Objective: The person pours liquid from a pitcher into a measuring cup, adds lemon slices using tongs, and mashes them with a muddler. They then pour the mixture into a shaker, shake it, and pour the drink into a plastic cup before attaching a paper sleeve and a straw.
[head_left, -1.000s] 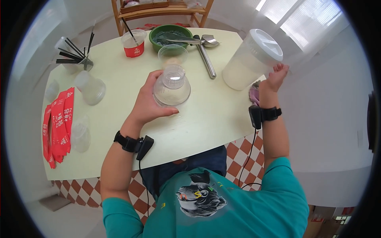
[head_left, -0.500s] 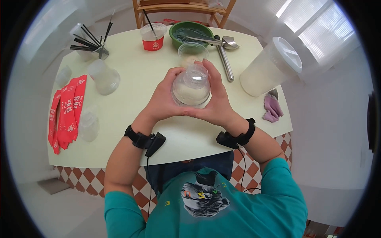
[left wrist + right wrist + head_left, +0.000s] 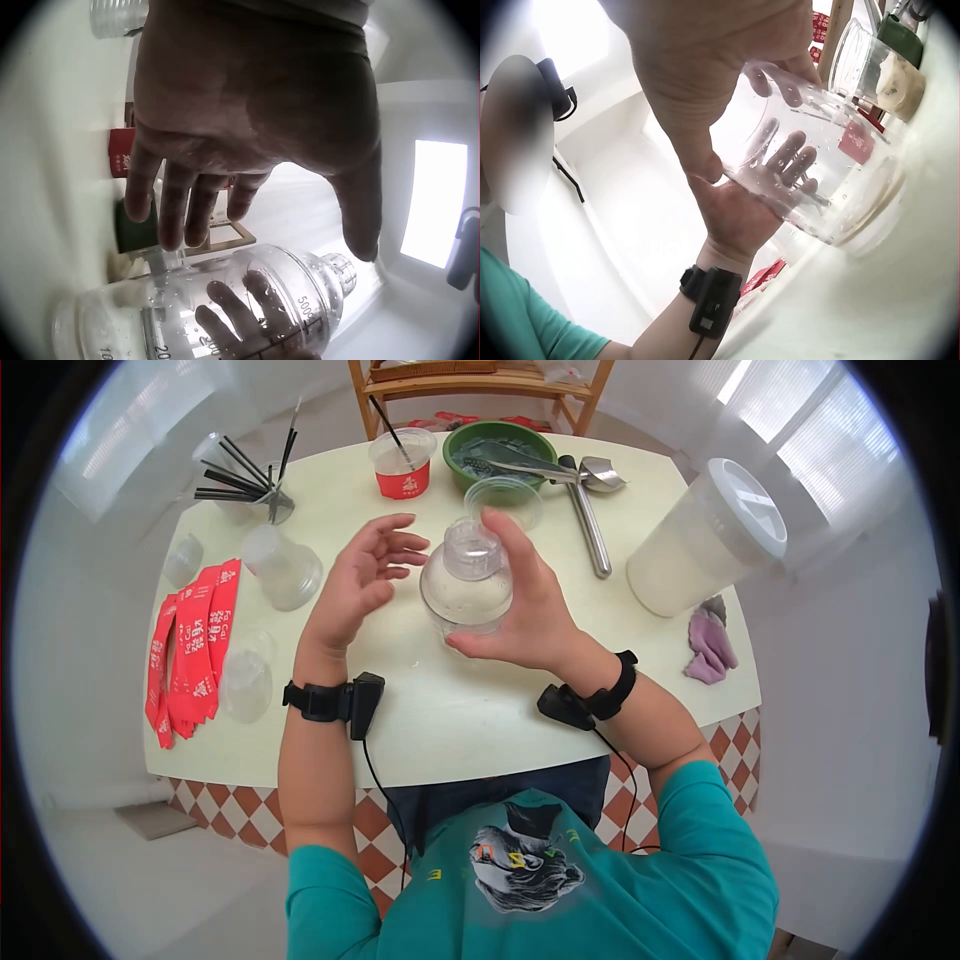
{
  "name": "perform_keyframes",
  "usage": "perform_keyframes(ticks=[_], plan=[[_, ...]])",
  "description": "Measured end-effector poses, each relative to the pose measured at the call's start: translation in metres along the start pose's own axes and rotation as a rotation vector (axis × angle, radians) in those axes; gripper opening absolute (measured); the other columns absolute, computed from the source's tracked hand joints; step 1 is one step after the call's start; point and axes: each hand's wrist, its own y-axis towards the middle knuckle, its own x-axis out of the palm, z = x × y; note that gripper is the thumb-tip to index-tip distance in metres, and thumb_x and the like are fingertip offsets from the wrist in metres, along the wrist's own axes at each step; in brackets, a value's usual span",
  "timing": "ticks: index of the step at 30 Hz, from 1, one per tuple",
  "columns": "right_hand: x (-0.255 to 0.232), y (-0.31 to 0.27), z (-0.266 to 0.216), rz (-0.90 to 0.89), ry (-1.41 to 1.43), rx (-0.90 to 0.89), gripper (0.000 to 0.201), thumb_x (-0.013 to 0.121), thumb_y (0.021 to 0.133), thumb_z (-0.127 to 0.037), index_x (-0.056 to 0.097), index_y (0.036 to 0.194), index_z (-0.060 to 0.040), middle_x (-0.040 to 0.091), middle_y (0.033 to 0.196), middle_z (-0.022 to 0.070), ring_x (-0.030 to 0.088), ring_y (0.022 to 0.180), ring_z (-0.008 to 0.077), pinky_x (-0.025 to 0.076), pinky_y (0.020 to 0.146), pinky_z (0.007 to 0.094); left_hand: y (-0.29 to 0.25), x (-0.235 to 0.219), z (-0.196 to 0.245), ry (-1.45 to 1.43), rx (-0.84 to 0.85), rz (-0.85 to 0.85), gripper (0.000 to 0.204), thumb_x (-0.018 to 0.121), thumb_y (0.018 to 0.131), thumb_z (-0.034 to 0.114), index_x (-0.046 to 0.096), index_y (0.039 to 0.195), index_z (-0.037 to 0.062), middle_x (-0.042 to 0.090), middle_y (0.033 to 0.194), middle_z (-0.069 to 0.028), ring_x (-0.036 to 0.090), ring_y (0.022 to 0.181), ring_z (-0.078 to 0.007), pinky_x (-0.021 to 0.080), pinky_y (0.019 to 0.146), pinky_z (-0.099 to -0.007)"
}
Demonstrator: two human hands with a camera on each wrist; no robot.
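Note:
My right hand [image 3: 530,605] grips a clear plastic shaker [image 3: 468,585] by its right side, its thumb at the front and its fingers reaching behind. Measuring marks and water drops show on the shaker's wall [image 3: 247,300] in the left wrist view. Some pale content lies low inside it. Just to the left, my left hand [image 3: 355,585] is held apart from the shaker, palm toward it and fingers loosely extended. Behind the shaker stands a clear cup [image 3: 885,82] with a pale lump in it.
A lidded pitcher [image 3: 700,540] and purple cloth [image 3: 710,645] are at the right. Toward the back are a green bowl [image 3: 495,455], metal scoop [image 3: 590,520] and red-sleeved cup [image 3: 402,470]. Black straws [image 3: 235,480], another clear shaker [image 3: 285,570] and red sleeves [image 3: 200,640] occupy the left.
My right hand came from beside the pitcher to the shaker and now holds it. My left hand, which gripped the shaker, has let go and moved off to the left.

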Motion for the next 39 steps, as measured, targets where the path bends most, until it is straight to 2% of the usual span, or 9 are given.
perform_keyframes(ticks=[2,5,6,8,20,22,24,26,39], plan=[[-0.006,0.009,-0.009,0.021,0.022,0.032,0.108,0.087,0.053,-0.017,0.028,0.143,-0.0135,0.046,0.133,0.0190,0.054,0.117,0.0349,0.046,0.098,0.0398,0.001,-0.004,-0.006,0.054,0.109,0.289,0.091,0.063,0.075,0.069,0.045,0.133,0.0007,0.060,0.114,-0.0107,0.059,0.104,-0.0180,0.044,0.092,-0.0306],[-0.027,0.031,-0.027,0.078,0.800,0.180,0.111,0.083,0.054,-0.019,0.021,0.145,-0.0121,0.050,0.125,0.0192,0.055,0.113,0.0341,0.046,0.096,0.0378,-0.002,-0.013,-0.017,0.008,0.236,0.388,0.062,0.054,0.092,0.052,0.052,0.122,-0.0019,0.064,0.105,-0.0104,0.063,0.092,-0.0177,0.045,0.082,-0.0272],[-0.030,0.035,-0.024,0.093,0.779,0.186,0.111,0.083,0.054,-0.019,0.021,0.145,-0.0121,0.050,0.125,0.0192,0.055,0.113,0.0341,0.046,0.096,0.0378,0.000,-0.013,-0.018,-0.030,0.258,0.422,0.056,0.049,0.096,0.048,0.053,0.120,-0.0024,0.064,0.103,-0.0106,0.063,0.090,-0.0177,0.046,0.081,-0.0271],[-0.029,0.036,-0.021,0.059,0.052,-0.099,0.115,0.086,0.053,-0.024,0.020,0.146,-0.0127,0.043,0.135,0.0143,0.048,0.122,0.0294,0.038,0.103,0.0396,-0.001,-0.010,-0.017,-0.019,0.226,0.455,0.052,0.046,0.098,0.045,0.054,0.119,-0.0025,0.064,0.102,-0.0105,0.063,0.089,-0.0175,0.046,0.081,-0.0273],[-0.032,0.038,-0.021,-0.031,0.374,0.046,0.115,0.087,0.052,-0.025,0.020,0.145,-0.0094,0.037,0.139,0.0090,0.045,0.123,0.0260,0.038,0.104,0.0384,0.001,-0.006,-0.017,0.082,0.182,0.582,0.038,0.045,0.101,0.031,0.058,0.113,-0.0028,0.065,0.096,-0.0087,0.063,0.084,-0.0148,0.046,0.076,-0.0254],[-0.035,0.037,-0.025,0.044,-0.147,-0.128,0.116,0.087,0.053,-0.025,0.018,0.145,-0.0105,0.036,0.138,0.0092,0.045,0.123,0.0259,0.039,0.103,0.0384,0.003,-0.006,-0.021,0.069,0.170,0.545,0.034,0.046,0.101,0.028,0.059,0.111,-0.0021,0.066,0.093,-0.0076,0.063,0.081,-0.0137,0.046,0.075,-0.0246],[-0.032,0.037,-0.020,0.046,0.208,0.004,0.114,0.087,0.052,-0.025,0.022,0.144,-0.0102,0.036,0.139,0.0098,0.044,0.125,0.0263,0.038,0.104,0.0389,0.004,-0.004,-0.022,0.071,0.167,0.565,0.032,0.049,0.100,0.027,0.061,0.110,-0.0013,0.066,0.091,-0.0070,0.063,0.080,-0.0130,0.046,0.074,-0.0241],[-0.033,0.037,-0.019,0.057,-0.087,-0.148,0.112,0.086,0.052,-0.024,0.023,0.144,-0.0104,0.036,0.138,0.0101,0.043,0.125,0.0261,0.038,0.104,0.0392,0.004,-0.002,-0.020,0.072,0.160,0.567,0.030,0.051,0.099,0.025,0.061,0.108,-0.0012,0.066,0.091,-0.0070,0.063,0.080,-0.0129,0.046,0.074,-0.0238],[-0.020,0.034,-0.013,-0.041,-0.051,0.070,0.106,0.085,0.055,-0.024,0.025,0.141,-0.0112,0.043,0.132,0.0114,0.048,0.120,0.0272,0.039,0.104,0.0397,0.005,0.003,-0.016,0.162,0.116,0.574,0.028,0.051,0.098,0.023,0.061,0.109,-0.0007,0.067,0.093,-0.0068,0.064,0.080,-0.0126,0.046,0.074,-0.0237]])
